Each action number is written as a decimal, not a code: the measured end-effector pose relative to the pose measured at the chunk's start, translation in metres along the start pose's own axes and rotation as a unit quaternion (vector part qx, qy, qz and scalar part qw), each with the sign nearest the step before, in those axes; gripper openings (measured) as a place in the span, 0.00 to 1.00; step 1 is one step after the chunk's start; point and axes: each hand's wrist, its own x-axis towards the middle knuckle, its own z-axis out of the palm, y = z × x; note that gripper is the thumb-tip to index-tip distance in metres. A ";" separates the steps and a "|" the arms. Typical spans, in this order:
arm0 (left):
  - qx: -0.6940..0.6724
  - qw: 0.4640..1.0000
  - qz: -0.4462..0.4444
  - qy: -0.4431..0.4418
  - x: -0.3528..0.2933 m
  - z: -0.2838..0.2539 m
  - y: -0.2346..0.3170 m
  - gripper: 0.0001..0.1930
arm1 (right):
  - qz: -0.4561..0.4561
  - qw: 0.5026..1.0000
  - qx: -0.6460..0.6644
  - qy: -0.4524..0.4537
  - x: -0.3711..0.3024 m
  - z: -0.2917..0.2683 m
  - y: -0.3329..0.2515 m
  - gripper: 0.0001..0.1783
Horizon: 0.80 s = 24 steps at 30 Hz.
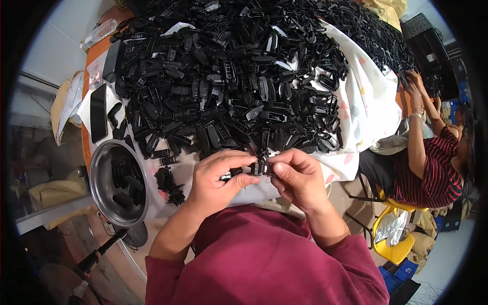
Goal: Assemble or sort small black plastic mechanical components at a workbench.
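Close to the table's near edge, my left hand (216,179) and my right hand (303,179) meet over a small black plastic part (261,168). Thumb and fingers of each hand pinch it from opposite sides; its exact kind is too small to make out. Just beyond my fingertips spreads a large heap of similar black plastic parts (218,84), long and curved, some with ribbed insides. Left of my left hand lies a small cluster of black parts (169,184). A metal bowl (95,189) farther left holds several more black pieces.
A dark phone (98,113) lies at the table's left, with a clear plastic bottle (100,33) behind. White patterned cloth (363,99) covers the table's right side. There a person in a striped shirt (429,170) reaches into the heap. A yellow chair (401,249) stands right.
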 end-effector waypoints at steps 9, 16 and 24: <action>0.052 0.998 -0.037 -0.020 -0.013 0.006 0.006 0.14 | -0.069 0.991 -0.116 -0.023 0.001 -0.006 0.008 0.05; -0.301 0.900 -0.314 0.043 -0.030 0.029 0.003 0.16 | -0.098 0.991 -0.054 0.074 -0.013 0.012 0.032 0.13; -0.392 0.854 -0.325 0.103 -0.081 -0.004 0.011 0.11 | -0.102 0.894 -0.425 -0.105 -0.019 0.021 0.038 0.13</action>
